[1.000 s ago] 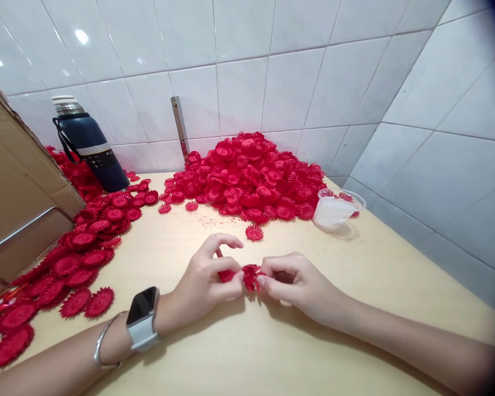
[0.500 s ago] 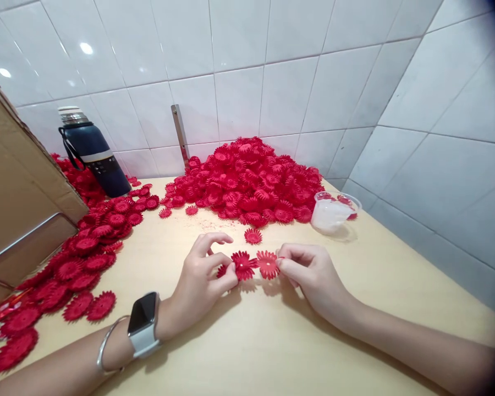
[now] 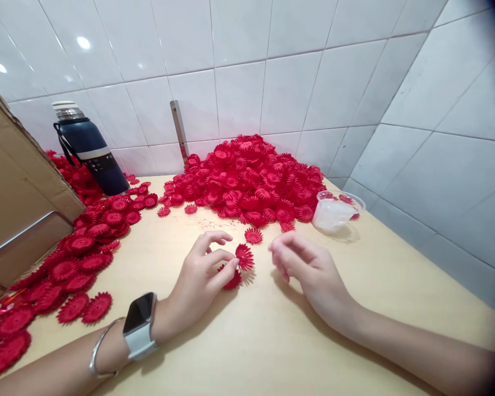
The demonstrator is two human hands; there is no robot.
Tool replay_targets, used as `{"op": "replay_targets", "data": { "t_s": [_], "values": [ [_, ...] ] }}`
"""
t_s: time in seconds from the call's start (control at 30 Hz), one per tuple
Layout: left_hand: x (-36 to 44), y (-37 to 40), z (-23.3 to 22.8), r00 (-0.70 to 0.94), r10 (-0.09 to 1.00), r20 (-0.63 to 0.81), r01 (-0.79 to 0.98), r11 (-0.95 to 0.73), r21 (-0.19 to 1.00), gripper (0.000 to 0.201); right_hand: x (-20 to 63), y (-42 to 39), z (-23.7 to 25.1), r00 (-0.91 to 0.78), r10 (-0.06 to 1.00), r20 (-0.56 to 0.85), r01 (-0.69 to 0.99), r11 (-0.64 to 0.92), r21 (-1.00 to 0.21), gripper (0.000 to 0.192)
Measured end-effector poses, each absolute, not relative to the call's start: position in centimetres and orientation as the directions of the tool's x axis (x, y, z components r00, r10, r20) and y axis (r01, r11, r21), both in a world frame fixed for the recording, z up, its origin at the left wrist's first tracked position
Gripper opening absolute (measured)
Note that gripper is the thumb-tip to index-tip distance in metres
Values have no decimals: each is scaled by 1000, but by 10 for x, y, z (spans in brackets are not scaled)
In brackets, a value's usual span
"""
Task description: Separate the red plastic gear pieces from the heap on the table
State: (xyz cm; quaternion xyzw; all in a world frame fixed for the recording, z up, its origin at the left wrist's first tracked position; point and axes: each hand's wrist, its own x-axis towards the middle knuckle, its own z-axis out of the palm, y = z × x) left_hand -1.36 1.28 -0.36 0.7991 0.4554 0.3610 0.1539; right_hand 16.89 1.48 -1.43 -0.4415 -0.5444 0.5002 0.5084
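My left hand (image 3: 198,280) pinches red flowers (image 3: 241,261) at the table's (image 3: 251,341) near middle, my right hand (image 3: 309,269) hovers empty with fingers loosely curled, a large far heap (image 3: 251,176) apparently awaiting separation, spread flowers (image 3: 78,253) left.

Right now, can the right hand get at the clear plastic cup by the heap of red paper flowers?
Probably yes. The right hand is open and holds nothing, and the clear plastic cup stands just beyond it, with only bare pale wooden tabletop between them.
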Motion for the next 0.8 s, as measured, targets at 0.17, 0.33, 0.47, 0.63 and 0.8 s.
{"op": "replay_targets", "data": {
  "t_s": [0.17,0.33,0.47,0.63,0.8],
  "values": [
    [-13,10,-3,462,778,425,563,-628,538,18,166,11,-9,-393,918,55,106,105,-989,15],
    [-13,10,-4,495,770,402,554,-636,537,18,167,13,-10,-493,869,36,61,76,-995,10],
    [-13,10,-4,497,771,398,545,-634,548,19,167,13,-10,-456,889,50,55,84,-995,11],
    [-12,10,-3,470,786,401,561,-617,552,21,167,15,-10,-430,901,52,11,63,-998,12],
    [-12,13,-4,365,845,391,616,-534,579,19,168,17,-12,-288,957,45,19,53,-998,10]
  ]
}}
